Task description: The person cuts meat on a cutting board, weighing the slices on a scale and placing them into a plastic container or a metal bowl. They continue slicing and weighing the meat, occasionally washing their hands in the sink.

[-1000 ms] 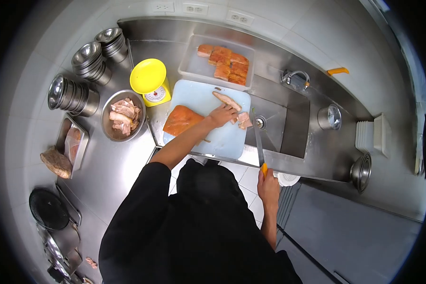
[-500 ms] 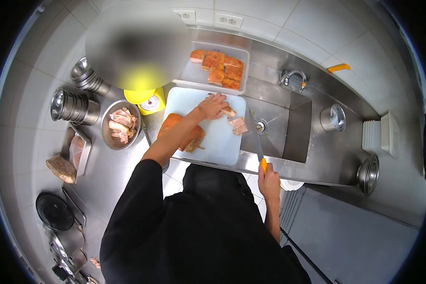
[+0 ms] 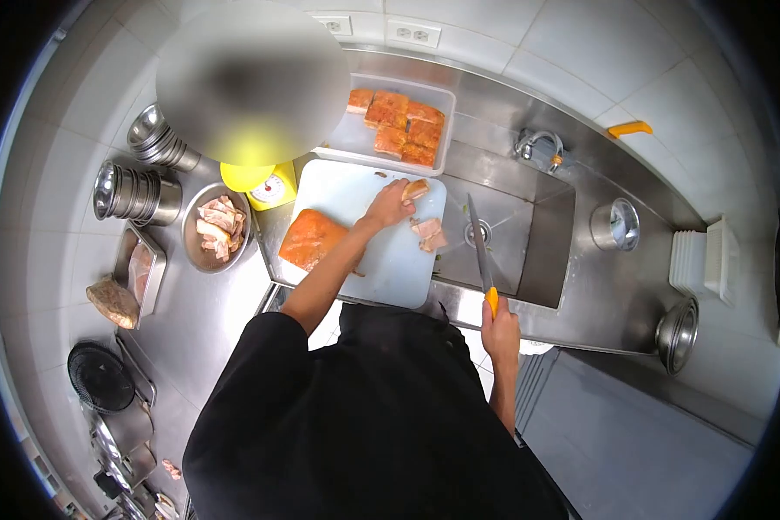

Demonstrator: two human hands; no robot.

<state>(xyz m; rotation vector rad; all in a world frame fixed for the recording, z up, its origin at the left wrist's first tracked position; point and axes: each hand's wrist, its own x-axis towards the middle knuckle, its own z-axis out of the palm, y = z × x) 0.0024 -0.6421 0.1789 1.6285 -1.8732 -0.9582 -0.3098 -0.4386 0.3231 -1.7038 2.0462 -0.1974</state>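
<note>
My left hand is closed on a small piece of meat with an orange-brown edge, at the right side of the white cutting board. Just below it lie pale pink meat slices near the board's right edge. A large orange-brown slab of meat rests on the left part of the board, partly behind my left forearm. My right hand grips the yellow handle of a long knife. Its blade points away from me, over the sink and apart from the meat.
Behind the board, a clear plastic tub holds several browned meat blocks. A yellow scale and a metal bowl of meat pieces stand to the left. The steel sink lies right of the board, with a metal pot beyond.
My left hand has gone from lying spread over the meat to pinching the small piece. The knife has shifted right, away from the board's edge and over the sink.
</note>
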